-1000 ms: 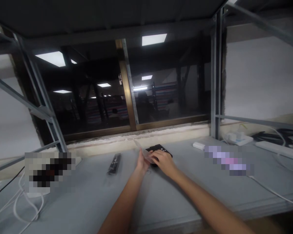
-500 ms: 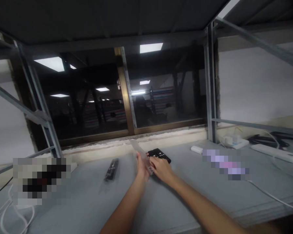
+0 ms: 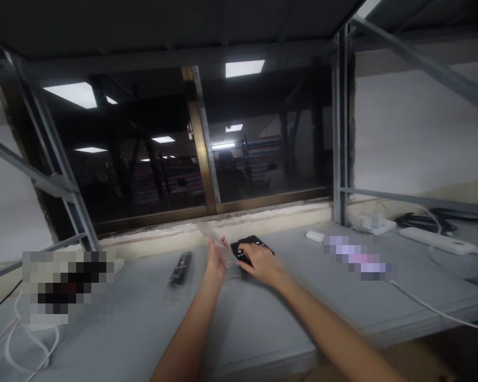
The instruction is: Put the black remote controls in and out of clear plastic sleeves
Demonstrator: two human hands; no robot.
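Observation:
A clear plastic bag (image 3: 225, 253) stands tilted in my left hand (image 3: 215, 260), whose fingers are closed on its side. My right hand (image 3: 262, 263) lies over several black remote controls (image 3: 265, 245) grouped on the grey table. Its thumb is apart from the fingers, and the fingertips reach onto the remotes; whether they grip one is hard to see. To the left of my left hand lies another black remote control (image 3: 181, 269), seemingly in a clear bag of its own.
A white power strip (image 3: 436, 240) and black cables (image 3: 422, 220) lie at the right. A blurred-out item with a white cable (image 3: 434, 307) is nearer. White cords (image 3: 27, 345) and another blurred item sit at the left. Metal shelf posts (image 3: 340, 132) stand on both sides.
My right hand has left the bag and moved right onto the black remotes, its fingers opening. My left hand keeps the bag and has shifted slightly left. The view has shifted a little.

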